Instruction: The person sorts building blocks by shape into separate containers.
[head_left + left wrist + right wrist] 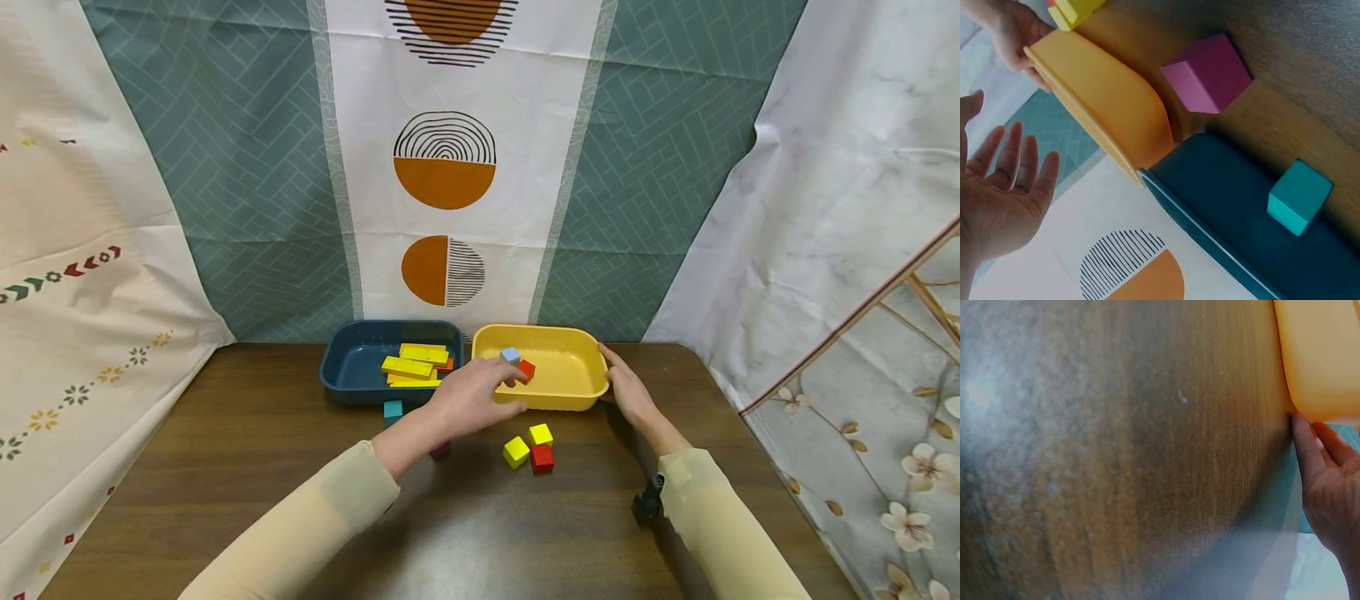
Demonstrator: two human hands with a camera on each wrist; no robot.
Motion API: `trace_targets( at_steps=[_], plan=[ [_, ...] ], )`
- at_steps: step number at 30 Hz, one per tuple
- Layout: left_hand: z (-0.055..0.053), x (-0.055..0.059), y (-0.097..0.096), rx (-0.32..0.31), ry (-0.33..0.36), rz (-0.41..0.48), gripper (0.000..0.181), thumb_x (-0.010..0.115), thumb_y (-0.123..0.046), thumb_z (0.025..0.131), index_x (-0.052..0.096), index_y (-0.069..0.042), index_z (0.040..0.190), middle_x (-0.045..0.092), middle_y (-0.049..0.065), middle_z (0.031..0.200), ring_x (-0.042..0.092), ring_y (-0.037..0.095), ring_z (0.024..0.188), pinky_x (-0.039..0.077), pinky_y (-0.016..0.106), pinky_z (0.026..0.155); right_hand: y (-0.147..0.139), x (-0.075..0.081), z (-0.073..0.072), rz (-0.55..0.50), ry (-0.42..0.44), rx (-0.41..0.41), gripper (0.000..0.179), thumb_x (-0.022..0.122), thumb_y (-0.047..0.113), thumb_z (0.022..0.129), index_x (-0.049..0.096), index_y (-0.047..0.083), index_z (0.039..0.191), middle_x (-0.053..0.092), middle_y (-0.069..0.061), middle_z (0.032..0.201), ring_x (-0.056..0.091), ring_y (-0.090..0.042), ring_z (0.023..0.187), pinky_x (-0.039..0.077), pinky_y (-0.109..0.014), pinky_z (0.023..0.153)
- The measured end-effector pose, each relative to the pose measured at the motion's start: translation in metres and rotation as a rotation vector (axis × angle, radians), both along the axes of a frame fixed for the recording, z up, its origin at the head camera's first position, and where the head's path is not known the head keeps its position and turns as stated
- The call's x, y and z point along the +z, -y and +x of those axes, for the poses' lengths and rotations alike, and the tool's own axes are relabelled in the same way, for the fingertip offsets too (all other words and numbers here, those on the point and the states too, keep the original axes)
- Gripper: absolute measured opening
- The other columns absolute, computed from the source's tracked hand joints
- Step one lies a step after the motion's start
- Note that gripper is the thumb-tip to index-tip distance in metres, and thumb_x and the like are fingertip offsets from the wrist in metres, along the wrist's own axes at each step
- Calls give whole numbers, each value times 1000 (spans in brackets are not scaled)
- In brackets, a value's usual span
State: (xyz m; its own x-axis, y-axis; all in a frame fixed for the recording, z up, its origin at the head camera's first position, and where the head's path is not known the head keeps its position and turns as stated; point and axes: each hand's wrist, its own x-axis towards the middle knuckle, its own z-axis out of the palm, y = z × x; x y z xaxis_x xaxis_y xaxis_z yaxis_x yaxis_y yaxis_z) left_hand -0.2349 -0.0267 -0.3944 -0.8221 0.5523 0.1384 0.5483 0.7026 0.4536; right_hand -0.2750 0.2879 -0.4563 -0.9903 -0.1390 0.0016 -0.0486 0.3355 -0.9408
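My left hand (468, 398) is over the front left part of the yellow bin (566, 367), fingers loosely spread. In the left wrist view, nothing lies in the left palm (1004, 206). Close to its fingertips in the head view are a red cube (528, 370) and a light blue cube (510, 356), both within the bin's outline. My right hand (633, 396) touches the bin's right end, with fairly straight fingers (1308, 447) against the wall in the right wrist view.
Left of the yellow bin stands a dark blue bin (341, 367) holding several yellow planks (407, 367). In front lie a teal cube (393, 412), a magenta cube (1210, 74), two yellow cubes (517, 452) and another red cube (542, 459). A patterned curtain (450, 167) hangs behind the table.
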Motion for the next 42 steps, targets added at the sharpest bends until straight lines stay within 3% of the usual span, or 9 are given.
trace_targets(
  at_steps=[6, 13, 21, 33, 42],
  plan=[
    [4, -5, 4, -2, 13, -48, 46, 76, -44, 91, 70, -22, 130, 67, -7, 112, 54, 14, 102, 52, 31, 84, 0, 0, 0, 36, -3, 6, 59, 30, 5, 104, 22, 5, 163, 19, -17, 168, 40, -43, 137, 50, -49, 101],
    [9, -18, 7, -35, 47, -75, 48, 77, -45, 90, 70, -20, 129, 69, -6, 115, 55, 14, 103, 51, 33, 88, 1, 2, 0, 42, -2, 4, 59, 30, 5, 105, 22, 5, 163, 19, -17, 168, 41, -44, 136, 47, -55, 102],
    [12, -34, 7, -75, 61, -123, 48, 76, -45, 90, 70, -20, 131, 68, -3, 126, 56, 15, 108, 52, 33, 91, -1, 0, -2, 22, 2, 9, 59, 30, 5, 105, 22, 4, 163, 18, -17, 168, 38, -43, 139, 47, -55, 103],
    [20, -61, -1, -43, 94, -147, 45, 81, -44, 86, 72, -25, 125, 66, -5, 115, 53, 13, 100, 51, 31, 84, 0, 1, 0, 29, 2, 11, 58, 29, 5, 105, 21, 4, 163, 18, -19, 168, 39, -45, 138, 45, -59, 104],
    [22, -70, -4, -20, 113, -146, 50, 81, -48, 83, 71, -25, 126, 64, -8, 112, 53, 13, 100, 51, 31, 85, 1, 3, 1, 42, 2, 5, 58, 29, 4, 105, 21, 4, 163, 18, -19, 168, 38, -44, 139, 45, -59, 104]
  ],
)
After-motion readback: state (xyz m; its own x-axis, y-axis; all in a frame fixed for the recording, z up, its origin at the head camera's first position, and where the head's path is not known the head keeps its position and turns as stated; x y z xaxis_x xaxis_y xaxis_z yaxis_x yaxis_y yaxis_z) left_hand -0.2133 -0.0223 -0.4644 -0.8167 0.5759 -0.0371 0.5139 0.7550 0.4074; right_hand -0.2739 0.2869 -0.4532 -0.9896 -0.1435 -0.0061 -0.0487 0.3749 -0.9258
